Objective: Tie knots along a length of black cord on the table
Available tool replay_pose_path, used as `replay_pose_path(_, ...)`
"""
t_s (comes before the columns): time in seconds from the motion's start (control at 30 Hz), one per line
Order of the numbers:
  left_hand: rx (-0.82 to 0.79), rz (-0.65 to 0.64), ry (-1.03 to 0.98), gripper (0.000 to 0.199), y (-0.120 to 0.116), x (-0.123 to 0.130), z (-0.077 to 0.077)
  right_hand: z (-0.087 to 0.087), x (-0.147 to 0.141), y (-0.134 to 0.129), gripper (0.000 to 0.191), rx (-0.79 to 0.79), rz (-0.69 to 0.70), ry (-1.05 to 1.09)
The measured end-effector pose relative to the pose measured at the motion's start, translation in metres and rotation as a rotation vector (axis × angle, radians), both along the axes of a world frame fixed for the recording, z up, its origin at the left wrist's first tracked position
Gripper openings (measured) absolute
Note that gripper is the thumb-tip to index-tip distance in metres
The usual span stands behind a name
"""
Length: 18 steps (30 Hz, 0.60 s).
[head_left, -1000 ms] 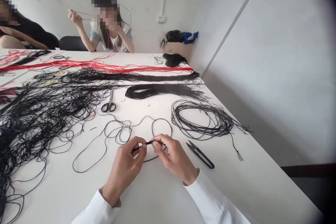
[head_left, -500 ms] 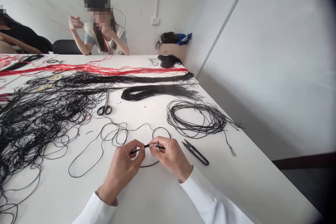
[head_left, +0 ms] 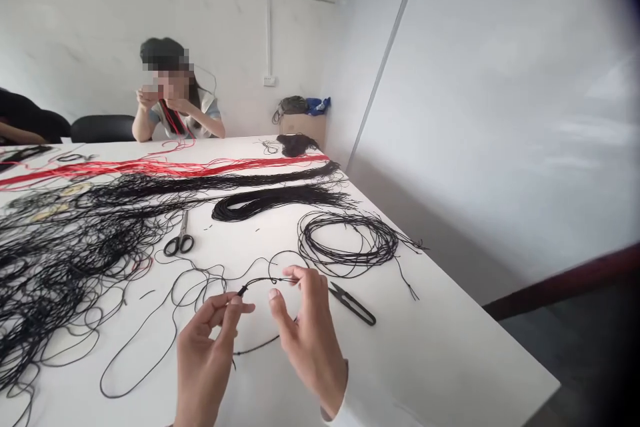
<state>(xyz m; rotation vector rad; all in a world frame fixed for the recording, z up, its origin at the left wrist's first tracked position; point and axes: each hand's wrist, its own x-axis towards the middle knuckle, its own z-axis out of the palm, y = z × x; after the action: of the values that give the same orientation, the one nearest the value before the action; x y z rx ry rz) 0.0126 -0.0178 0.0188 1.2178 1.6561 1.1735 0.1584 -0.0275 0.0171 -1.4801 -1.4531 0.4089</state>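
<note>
The left hand [head_left: 207, 340] is pinching a short thick section [head_left: 242, 291] of black cord [head_left: 260, 279] between thumb and fingers, above the near side of the tabletop [head_left: 450, 360], well left of its near right corner. The right hand [head_left: 313, 333] is no longer pinching close beside it, as it was doing a moment ago: it is now spreading wide, thumb standing apart from forefinger, and whether its other fingers are gripping the cord I cannot tell. The gap between the hands is widening and the cord is arching across it, so the thick section seems to be relying on the left hand alone for steadying. Just right of the right hand, black snips [head_left: 346, 297] are lying untouched; beyond them a coil [head_left: 345, 257] is resting close to the right edge. Farther out, scissors [head_left: 181, 235] are lying near a black tangle [head_left: 100, 260] that is covering the left side. Past the far edge, a co-worker [head_left: 213, 109] is bringing both hands closer together around red strands.
</note>
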Motion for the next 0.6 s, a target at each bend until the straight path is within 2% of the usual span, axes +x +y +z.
replay_pose_path(0.07, -0.024, 0.047, 0.005, 0.043, -0.003, 0.002, 0.002, 0.003, -0.006, -0.007, 0.028, 0.074, -0.071, -0.011)
replay_pose_path(0.13, -0.033, 0.045, 0.0, 0.043, -0.005, 0.004, 0.001, 0.006, -0.01, -0.012, 0.024, 0.088, -0.071, -0.041)
replay_pose_path(0.23, -0.009, -0.042, -0.024, 0.041, -0.006, 0.007, -0.003, 0.008, -0.015, -0.012, 0.012, -0.051, 0.023, 0.013)
replay_pose_path(0.33, 0.015, -0.142, -0.022, 0.042, -0.007, 0.012, -0.01, 0.009, -0.014, -0.007, 0.02, -0.224, 0.091, 0.183)
replay_pose_path(0.43, 0.057, -0.214, 0.016, 0.04, -0.009, 0.015, -0.016, 0.016, -0.001, 0.003, 0.028, -0.305, 0.134, 0.313)
replay_pose_path(0.53, 0.164, -0.234, 0.132, 0.034, -0.012, 0.012, -0.015, 0.029, 0.022, 0.015, 0.033, -0.282, 0.223, 0.486)
replay_pose_path(0.6, 0.245, -0.233, 0.164, 0.039, -0.014, 0.01, -0.011, 0.039, 0.038, 0.022, 0.034, -0.253, 0.253, 0.587)
